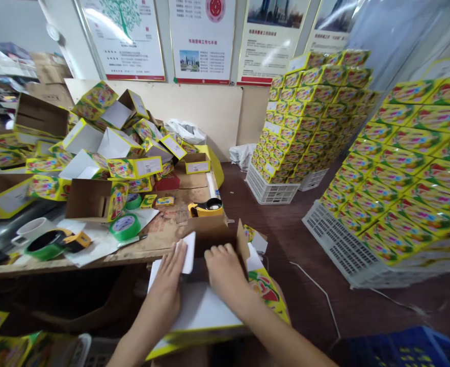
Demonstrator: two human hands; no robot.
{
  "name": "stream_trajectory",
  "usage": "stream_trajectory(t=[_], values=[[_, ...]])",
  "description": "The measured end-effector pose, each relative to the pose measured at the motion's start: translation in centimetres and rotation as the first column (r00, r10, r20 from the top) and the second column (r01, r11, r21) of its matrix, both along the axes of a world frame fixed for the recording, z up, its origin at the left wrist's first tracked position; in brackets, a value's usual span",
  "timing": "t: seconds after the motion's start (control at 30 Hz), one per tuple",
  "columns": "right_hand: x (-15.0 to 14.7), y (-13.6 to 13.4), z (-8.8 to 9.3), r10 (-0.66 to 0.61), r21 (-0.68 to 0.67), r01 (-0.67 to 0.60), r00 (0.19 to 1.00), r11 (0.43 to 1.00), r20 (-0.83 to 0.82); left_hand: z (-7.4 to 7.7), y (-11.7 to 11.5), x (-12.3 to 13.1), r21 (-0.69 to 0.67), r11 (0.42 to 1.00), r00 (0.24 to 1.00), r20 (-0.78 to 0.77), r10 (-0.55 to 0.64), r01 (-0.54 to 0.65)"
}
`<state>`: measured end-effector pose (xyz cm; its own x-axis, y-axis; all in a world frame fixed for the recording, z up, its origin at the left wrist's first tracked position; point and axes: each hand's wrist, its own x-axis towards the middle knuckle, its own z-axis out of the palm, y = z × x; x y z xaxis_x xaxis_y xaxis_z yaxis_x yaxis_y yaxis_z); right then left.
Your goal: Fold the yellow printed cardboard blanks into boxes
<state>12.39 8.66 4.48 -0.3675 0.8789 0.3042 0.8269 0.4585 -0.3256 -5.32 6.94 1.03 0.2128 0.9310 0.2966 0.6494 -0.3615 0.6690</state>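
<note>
In front of me a yellow printed carton (205, 308) stands with its flaps raised, white and brown surfaces showing. My left hand (173, 270) lies with extended fingers against a white flap (189, 252) on the carton's left side. My right hand (227, 270) reaches over the opening, its fingers curled down; what they grip, if anything, is hidden. Just beyond the carton, a yellow tape dispenser (206, 207) sits at the table's edge. To the left on the table is a green tape roll (125, 227).
Many open cartons (87, 199) are heaped on the worktable (163, 229). A white mug (33, 233) and another tape dispenser (56, 244) stand at its left front. On the right, packed cartons (312, 117) rise on white crates (272, 189). A white cord (320, 290) crosses the floor.
</note>
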Motion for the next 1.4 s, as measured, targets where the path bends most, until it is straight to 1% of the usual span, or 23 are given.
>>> stream_trajectory(t=[0.07,0.13,0.17,0.2,0.23,0.3,0.37,0.4,0.47,0.57,0.63,0.73,0.8,0.83,0.9,0.93,0.97,1.03,1.1,1.17,1.27,1.33,1.4], values=[[1.7,-1.6,2.0,0.009,0.209,0.024,0.987,0.978,-0.159,-0.1,0.1,0.4,0.034,0.994,0.969,-0.228,-0.09,0.101],[3.5,-3.2,3.2,-0.088,0.383,0.262,0.905,0.886,-0.417,-0.1,0.5,0.7,0.031,0.992,0.925,-0.367,-0.101,0.12],[4.2,-3.8,3.2,-0.138,0.365,0.362,0.846,0.857,-0.516,0.0,0.6,0.8,0.03,0.992,0.907,-0.408,-0.1,0.123],[4.7,-4.2,2.9,-0.181,0.3,0.404,0.806,0.864,-0.564,0.0,0.7,0.9,0.029,0.992,0.894,-0.436,-0.1,0.125],[5.0,-4.6,2.3,-0.202,0.205,0.37,0.804,0.906,-0.559,0.1,0.8,1.0,0.029,0.992,0.885,-0.454,-0.099,0.126],[4.7,-4.9,0.6,-0.124,0.0,0.138,0.888,0.99,-0.444,0.3,0.7,1.2,0.047,0.992,0.878,-0.473,-0.078,0.114],[4.0,-4.8,-0.9,0.024,-0.151,-0.076,0.946,0.986,-0.323,0.5,0.5,1.4,0.061,0.99,0.869,-0.488,-0.081,0.127],[3.6,-4.6,-1.3,0.06,-0.198,-0.124,0.952,0.972,-0.301,0.5,0.4,1.4,0.058,0.986,0.862,-0.496,-0.109,0.158],[3.2,-3.7,-1.2,0.003,-0.231,-0.092,0.933,0.969,-0.36,0.8,0.2,1.6,0.028,0.97,0.84,-0.507,-0.193,0.241],[3.6,-0.9,0.6,-0.168,-0.124,0.117,0.797,0.985,-0.581,1.3,0.4,1.9,-0.035,0.955,0.825,-0.495,-0.274,0.296],[4.4,1.6,1.9,-0.159,-0.077,0.146,0.719,0.986,-0.677,1.7,0.6,2.0,-0.067,0.952,0.843,-0.45,-0.295,0.298],[5.4,4.6,2.5,-0.056,-0.217,-0.117,0.753,0.969,-0.656,1.7,0.7,1.6,-0.07,0.96,0.928,-0.245,-0.28,0.271],[5.6,5.3,1.6,0.016,-0.327,-0.217,0.854,0.92,-0.519,1.0,0.6,0.8,-0.051,0.995,0.996,0.032,-0.079,0.081],[5.4,5.2,0.9,0.035,-0.353,-0.196,0.91,0.915,-0.412,0.5,0.5,0.4,-0.069,0.995,0.981,0.174,0.08,-0.069],[4.8,4.6,-0.5,0.01,-0.319,-0.069,0.983,0.945,-0.182,-0.8,0.2,-0.4,-0.199,0.926,0.852,0.368,0.373,-0.32],[4.5,4.2,-1.1,-0.025,-0.271,-0.001,0.995,0.963,-0.093,-1.4,0.0,-0.5,-0.293,0.886,0.787,0.414,0.457,-0.36],[4.1,3.8,-1.7,-0.057,-0.22,0.047,0.998,0.974,-0.038,-1.8,-0.2,-0.6,-0.387,0.858,0.744,0.449,0.495,-0.337],[3.6,3.3,-2.3,-0.081,-0.163,0.073,0.996,0.984,-0.042,-2.2,-0.6,-0.3,-0.538,0.824,0.684,0.536,0.496,-0.176],[3.7,3.2,-2.5,-0.087,-0.168,0.057,0.98,0.984,-0.177,-1.8,-0.9,0.3,-0.596,0.803,0.606,0.631,0.485,-0.022],[4.4,3.2,-2.4,-0.098,-0.188,0.028,0.921,0.982,-0.376,-0.9,-0.9,0.8,-0.617,0.785,0.545,0.677,0.495,0.053],[5.6,2.7,-2.1,-0.106,-0.226,-0.024,0.832,0.974,-0.544,1.0,-0.4,0.9,-0.666,0.744,0.583,0.624,0.521,0.048],[6.0,2.1,-2.1,-0.073,-0.252,-0.06,0.871,0.966,-0.487,2.1,0.4,0.6,-0.678,0.735,0.645,0.565,0.515,0.007],[5.9,1.5,-2.3,-0.057,-0.259,-0.039,0.934,0.965,-0.352,2.8,0.9,0.4,-0.646,0.763,0.69,0.543,0.48,-0.022]])
